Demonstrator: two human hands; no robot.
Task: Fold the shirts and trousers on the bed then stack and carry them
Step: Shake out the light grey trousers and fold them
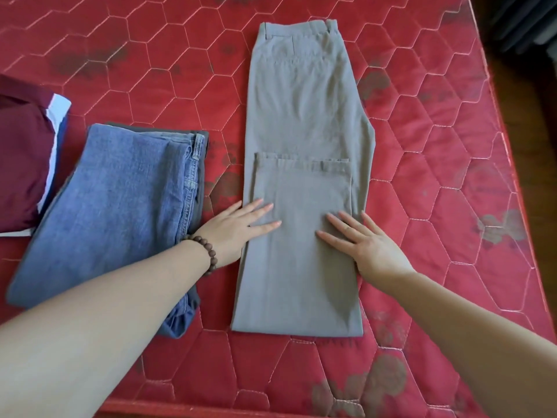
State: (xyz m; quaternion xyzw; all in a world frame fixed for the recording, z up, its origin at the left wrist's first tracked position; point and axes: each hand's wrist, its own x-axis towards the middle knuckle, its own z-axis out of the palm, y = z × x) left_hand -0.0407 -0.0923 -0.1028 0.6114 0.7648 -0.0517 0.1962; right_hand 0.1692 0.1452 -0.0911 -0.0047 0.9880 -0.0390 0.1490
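Both hands, left hand (238, 229) and right hand (363, 242), flat with fingers spread on grey trousers (304, 122), long axis running straight away toward the waistband.

Grey trousers (304, 176) lie lengthwise down mid-bed, both hands flat on the lower folded part: left hand (238, 229), right hand (361, 242). Narrow strip of bare mattress (217, 182) between trousers and folded jeans (120, 206); left forearm crosses it. Maroon shirt (21, 164) blocks far left. Right of trousers: wide open mattress to the bed edge. Open mattress also beyond the jeans and along the near edge.
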